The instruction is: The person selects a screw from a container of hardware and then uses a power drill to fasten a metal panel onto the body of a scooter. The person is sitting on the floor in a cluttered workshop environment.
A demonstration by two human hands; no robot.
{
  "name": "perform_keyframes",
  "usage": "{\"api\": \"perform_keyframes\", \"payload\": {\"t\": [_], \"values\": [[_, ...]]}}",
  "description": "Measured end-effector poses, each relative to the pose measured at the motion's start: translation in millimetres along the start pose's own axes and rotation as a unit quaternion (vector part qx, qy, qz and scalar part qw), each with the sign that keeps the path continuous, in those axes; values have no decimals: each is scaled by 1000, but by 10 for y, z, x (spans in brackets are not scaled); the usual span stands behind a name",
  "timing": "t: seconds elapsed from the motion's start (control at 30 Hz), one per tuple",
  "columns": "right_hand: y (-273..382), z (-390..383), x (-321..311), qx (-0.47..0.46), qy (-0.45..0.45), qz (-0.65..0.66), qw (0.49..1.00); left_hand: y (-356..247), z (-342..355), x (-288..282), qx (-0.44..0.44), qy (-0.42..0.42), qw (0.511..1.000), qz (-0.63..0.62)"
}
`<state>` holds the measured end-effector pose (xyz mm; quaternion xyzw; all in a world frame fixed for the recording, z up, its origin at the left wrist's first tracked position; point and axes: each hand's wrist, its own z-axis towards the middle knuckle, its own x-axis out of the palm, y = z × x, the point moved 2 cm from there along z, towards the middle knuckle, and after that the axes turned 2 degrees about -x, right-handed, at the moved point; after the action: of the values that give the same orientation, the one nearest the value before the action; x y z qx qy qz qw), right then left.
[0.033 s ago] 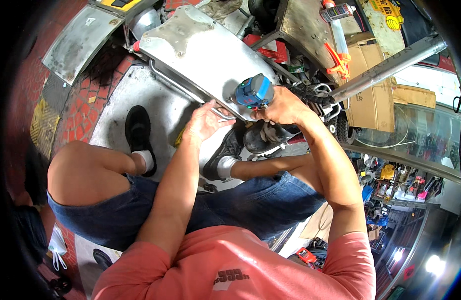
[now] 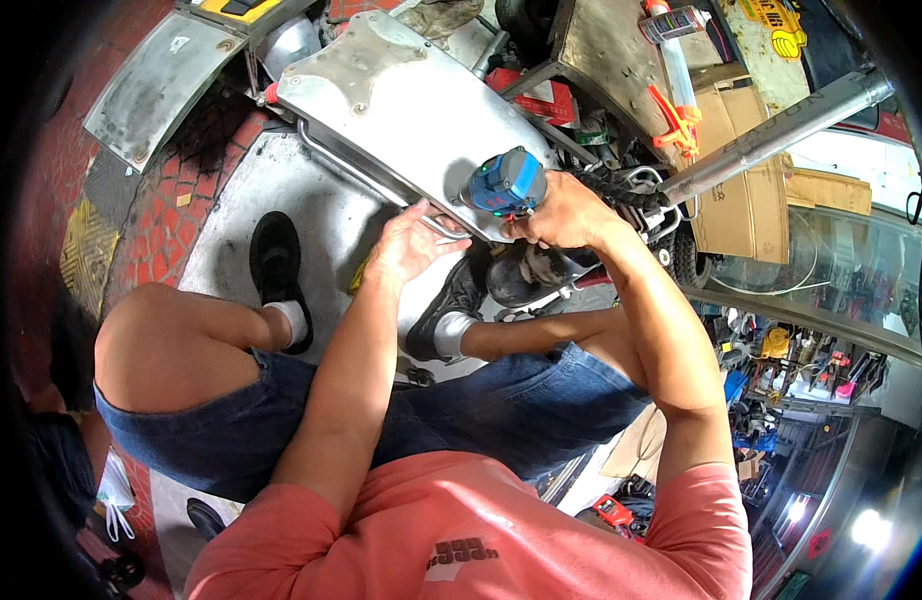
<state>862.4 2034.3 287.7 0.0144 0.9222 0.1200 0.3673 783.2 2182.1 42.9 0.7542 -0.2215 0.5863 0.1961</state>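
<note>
My right hand is wrapped round the handle of a blue cordless impact driver. The driver's head points down over the near right end of a long silver metal deck. Along the deck's near side runs a bent tubular metal rail. My left hand is closed round the rail's right end, thumb and fingers on either side of it. Whatever sits under the driver's tip is hidden by the tool and the deck edge.
A curved metal plate stands at the far left. To the right are a slanted metal tube, a cardboard box and an orange caulking gun. A spray can lies on a worn board. My black shoes rest near the deck.
</note>
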Motion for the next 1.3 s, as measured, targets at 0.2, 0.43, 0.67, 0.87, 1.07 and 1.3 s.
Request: {"api": "perform_keyframes", "payload": {"t": [0.2,0.43,0.67,0.87,1.07,1.3], "values": [[-120,76,83,-1,-17,9,1000,20,-43,53,-3,10,999,-42],[-127,87,80,2,-3,3,1000,71,-3,46,5,-23,997,-76],[-98,74,73,-55,-64,-39,996,-185,121,-251,39,-42,998,-18],[16,-38,10,-27,-56,-76,995,-209,104,-297,64,-37,997,-7],[50,-79,25,-24,-57,-81,995,-156,71,-206,90,-101,990,-43],[98,-146,-30,-5,-54,-93,994,-180,-30,63,64,-3,998,-15]]}}
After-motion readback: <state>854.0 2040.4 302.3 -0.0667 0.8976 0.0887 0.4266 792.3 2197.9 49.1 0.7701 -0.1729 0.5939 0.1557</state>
